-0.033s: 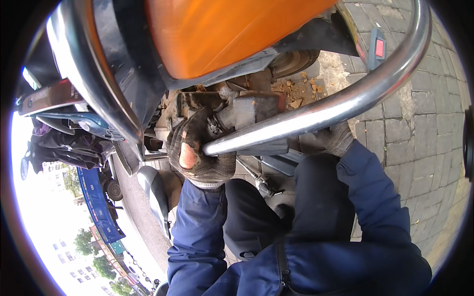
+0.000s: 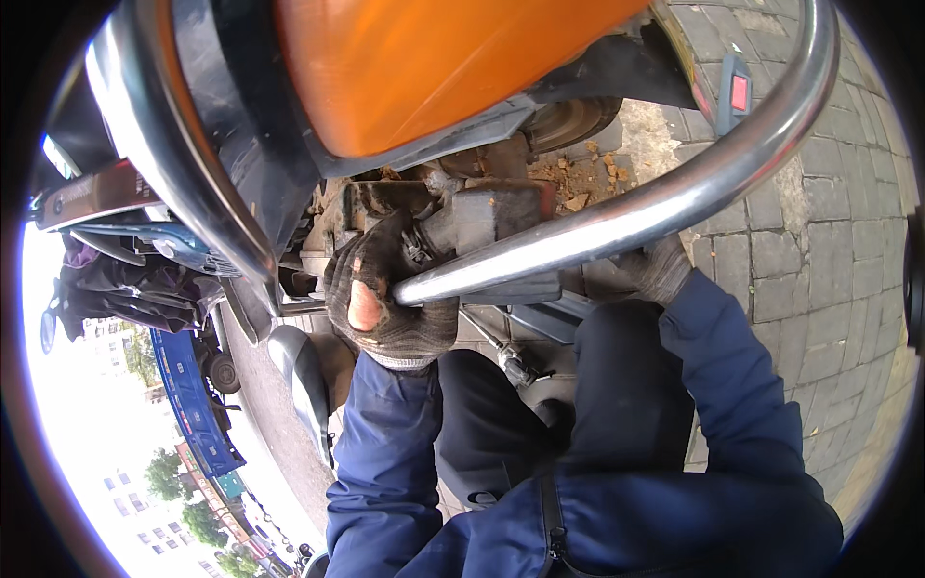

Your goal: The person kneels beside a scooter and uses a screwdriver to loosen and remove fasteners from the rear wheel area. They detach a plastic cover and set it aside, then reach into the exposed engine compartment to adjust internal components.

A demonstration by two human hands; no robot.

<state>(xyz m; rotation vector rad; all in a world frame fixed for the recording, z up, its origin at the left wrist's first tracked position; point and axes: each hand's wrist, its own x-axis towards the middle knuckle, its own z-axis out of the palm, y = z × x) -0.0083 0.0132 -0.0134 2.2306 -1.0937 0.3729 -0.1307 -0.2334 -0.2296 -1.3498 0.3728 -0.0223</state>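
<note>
My left hand (image 2: 390, 308), in a worn dark knit glove with a hole at the back, is closed beside the end of a shiny metal tube (image 2: 617, 231). Its fingertips reach in among dirty metal parts (image 2: 414, 246) below an orange vehicle body panel (image 2: 434, 67); what they grip is hidden. Below the tube, my right hand (image 2: 663, 272), also gloved, reaches in next to a grey-black box-shaped part (image 2: 501, 217). The tube and shadow hide its fingers.
Another curved chrome bar (image 2: 183, 144) rises at the left. A wheel (image 2: 578, 123) and brown dirt clumps (image 2: 578, 178) lie beyond the box. A metal-ended tool or fitting (image 2: 515, 364) rests on the paving near my knees. A blue truck bed (image 2: 193, 400) stands far left.
</note>
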